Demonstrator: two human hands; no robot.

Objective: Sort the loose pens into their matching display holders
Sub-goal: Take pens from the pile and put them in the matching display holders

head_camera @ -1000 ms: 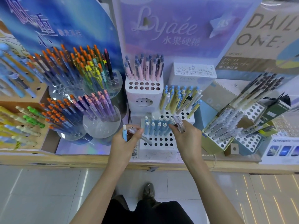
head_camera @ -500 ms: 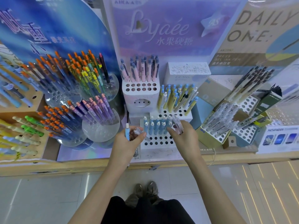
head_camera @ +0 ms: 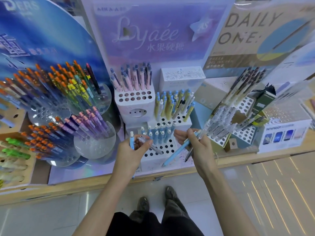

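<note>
My left hand grips a blue pen upright together with a clear pen that slants down to the right. My right hand holds a light blue pen pointing down-left and a dark-tipped clear pen. Both hands hover over the white stepped holder, whose lowest tier carries a row of light blue pens. Its middle tier holds yellow and blue pens, and its top tier holds pink pens.
Round clear holders with orange-capped and purple pens stand at the left. An angled white holder with clear pens sits at the right, beside a Pathfinder box. The wooden shelf edge runs below my hands; my shoes stand on the tiled floor.
My right hand has drawn back to the right from the light blue row and now holds a light blue pen slanting down-left. My left hand stayed in place with its pens.
</note>
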